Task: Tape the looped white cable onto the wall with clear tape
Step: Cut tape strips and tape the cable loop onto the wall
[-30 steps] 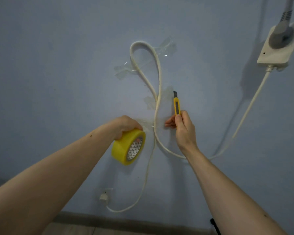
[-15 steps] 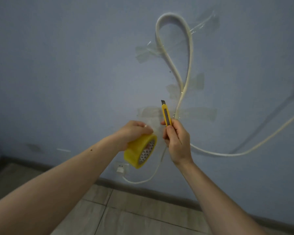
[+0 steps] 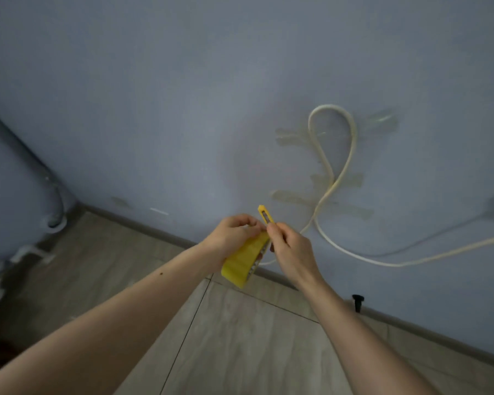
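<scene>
- Setting: a plain room in a home, seen at the foot of a wall.
- Wall: painted pale blue, bare, meeting the floor at a dark skirting board.
- Floor: large wood-grain tiles with thin dark joints.
- Far left corner: a grey pipe running down the wall to the floor.
- White cable: looped and taped to the wall, household wiring.

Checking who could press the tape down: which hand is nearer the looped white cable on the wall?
Right. The right hand, gripping the yellow knife, sits just left of the cable; the left hand, holding the tape roll, is farther left.
</scene>
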